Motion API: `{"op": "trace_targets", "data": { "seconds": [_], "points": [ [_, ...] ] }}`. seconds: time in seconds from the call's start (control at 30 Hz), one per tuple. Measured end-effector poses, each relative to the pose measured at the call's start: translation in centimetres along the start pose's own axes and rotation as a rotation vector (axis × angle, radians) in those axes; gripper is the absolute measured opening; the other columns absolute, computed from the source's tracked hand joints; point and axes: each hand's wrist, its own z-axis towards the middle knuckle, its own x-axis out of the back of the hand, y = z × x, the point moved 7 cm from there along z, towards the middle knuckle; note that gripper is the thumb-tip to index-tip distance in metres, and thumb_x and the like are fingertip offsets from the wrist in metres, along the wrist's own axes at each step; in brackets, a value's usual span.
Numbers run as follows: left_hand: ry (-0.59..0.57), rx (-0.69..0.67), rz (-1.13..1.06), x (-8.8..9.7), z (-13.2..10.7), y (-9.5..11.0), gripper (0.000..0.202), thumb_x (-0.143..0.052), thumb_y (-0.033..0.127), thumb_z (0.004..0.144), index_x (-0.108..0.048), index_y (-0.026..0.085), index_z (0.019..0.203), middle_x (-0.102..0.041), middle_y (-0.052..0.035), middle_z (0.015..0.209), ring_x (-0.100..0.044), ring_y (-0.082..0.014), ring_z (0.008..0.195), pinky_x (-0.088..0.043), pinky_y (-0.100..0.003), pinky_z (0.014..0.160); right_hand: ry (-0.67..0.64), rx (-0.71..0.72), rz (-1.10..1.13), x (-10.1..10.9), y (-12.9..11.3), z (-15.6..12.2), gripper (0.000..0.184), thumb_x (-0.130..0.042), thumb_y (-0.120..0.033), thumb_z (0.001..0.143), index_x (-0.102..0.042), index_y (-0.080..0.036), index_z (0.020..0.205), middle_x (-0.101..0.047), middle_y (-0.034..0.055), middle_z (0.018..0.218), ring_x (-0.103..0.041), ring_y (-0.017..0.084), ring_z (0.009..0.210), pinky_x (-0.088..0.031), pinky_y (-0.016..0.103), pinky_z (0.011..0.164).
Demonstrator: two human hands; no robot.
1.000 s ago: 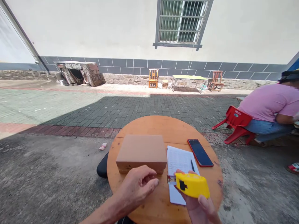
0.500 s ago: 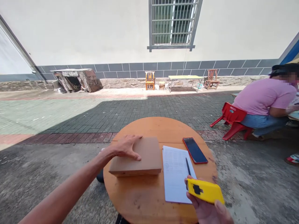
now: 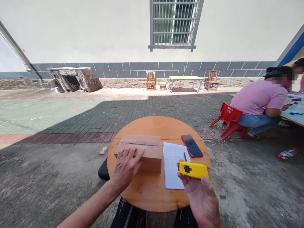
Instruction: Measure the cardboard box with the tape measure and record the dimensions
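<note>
A brown cardboard box stands on the round wooden table, with clear tape over a seam along its top. My left hand grips its near upper edge, fingers bent over the top; the thumb is hard to make out. In my right hand is a yellow tape measure with a black slide button, held between thumb and fingers above the sheets of paper. A dark pen lies on those sheets, partly hidden by the tape measure.
A phone with a red edge lies right of the papers. Beyond, a person in a pink shirt sits on a red plastic chair at another table. A bottle lies on the ground at the right.
The box now shows a taped seam on top and more of its near side. My left hand has shifted from its top to the near edge. The tape measure sits slightly higher and further left.
</note>
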Motion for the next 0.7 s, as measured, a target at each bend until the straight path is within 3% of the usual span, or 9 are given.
{"op": "trace_targets", "data": {
  "seconds": [0.13,0.23,0.27,0.33,0.4,0.47,0.57,0.7],
  "points": [
    [0.001,0.058,-0.147,0.8,1.6,-0.4,0.038,-0.06,0.019,0.083,-0.064,0.024,0.12,-0.063,-0.0127,0.114,-0.054,-0.0335,0.107,-0.039,-0.052,0.096,0.02,0.01,0.032,-2.0,-0.6,0.5,0.044,-0.075,-0.048,0.074,-0.072,-0.027,0.112,-0.072,0.0107,0.122,-0.066,0.033,0.113,-0.051,0.054,0.098],
    [0.044,0.179,-0.496,2.2,1.1,-0.2,0.032,-0.055,0.024,0.086,-0.066,0.024,0.116,-0.062,-0.0126,0.12,-0.051,-0.034,0.115,-0.037,-0.054,0.101,0.004,-0.015,0.027,-3.2,-0.2,0.4,0.049,-0.078,-0.049,0.07,-0.07,-0.028,0.113,-0.074,0.0108,0.118,-0.066,0.033,0.112,-0.05,0.055,0.098],
    [0.004,0.249,-0.675,2.3,0.7,0.1,0.029,-0.054,0.027,0.087,-0.067,0.023,0.113,-0.064,-0.0124,0.118,-0.053,-0.0326,0.113,-0.039,-0.051,0.099,-0.013,-0.031,0.016,-3.5,0.1,0.3,0.05,-0.078,-0.05,0.069,-0.07,-0.027,0.112,-0.074,0.0108,0.118,-0.065,0.033,0.114,-0.048,0.055,0.099],
    [-0.184,0.427,-1.115,1.5,-0.3,1.6,0.029,-0.055,0.034,0.086,-0.068,0.022,0.11,-0.067,-0.0114,0.11,-0.061,-0.028,0.1,-0.049,-0.043,0.087,-0.058,-0.057,-0.013,-4.0,1.0,-0.1,0.05,-0.079,-0.05,0.067,-0.07,-0.027,0.111,-0.073,0.0105,0.12,-0.062,0.034,0.118,-0.045,0.055,0.103],
    [-0.394,0.605,-1.565,0.7,-1.5,4.2,0.038,-0.063,0.041,0.081,-0.066,0.021,0.112,-0.067,-0.0114,0.107,-0.065,-0.0239,0.088,-0.053,-0.035,0.072,-0.117,-0.08,-0.06,-4.4,2.1,-0.6,0.052,-0.081,-0.048,0.066,-0.069,-0.027,0.112,-0.072,0.0102,0.121,-0.06,0.035,0.121,-0.042,0.055,0.106],
    [-0.526,0.72,-1.887,0.3,-2.2,6.5,0.045,-0.072,0.043,0.074,-0.066,0.017,0.11,-0.068,-0.0113,0.101,-0.065,-0.0201,0.079,-0.052,-0.03,0.064,-0.177,-0.097,-0.129,-4.5,3.1,-1.2,0.058,-0.083,-0.043,0.063,-0.066,-0.027,0.117,-0.072,0.0101,0.122,-0.059,0.036,0.123,-0.041,0.054,0.107],
    [-0.617,0.828,-2.04,-0.6,-3.0,7.8,0.043,-0.08,0.046,0.067,-0.066,0.014,0.093,-0.068,-0.0078,0.081,-0.065,-0.0156,0.064,-0.05,-0.025,0.056,-0.211,-0.098,-0.212,-4.1,4.1,-1.9,0.067,-0.085,-0.04,0.06,-0.063,-0.026,0.121,-0.07,0.011,0.126,-0.059,0.037,0.122,-0.042,0.052,0.105],
    [-0.605,0.945,-2.016,-1.5,-4.1,5.7,0.047,-0.083,0.053,0.061,-0.058,0.016,0.078,-0.068,-0.006,0.072,-0.064,-0.015,0.054,-0.045,-0.022,0.045,-0.164,-0.088,-0.195,-3.1,3.8,-1.6,0.061,-0.083,-0.041,0.062,-0.065,-0.03,0.118,-0.071,0.008,0.125,-0.062,0.035,0.119,-0.044,0.052,0.103]
  ]
}}
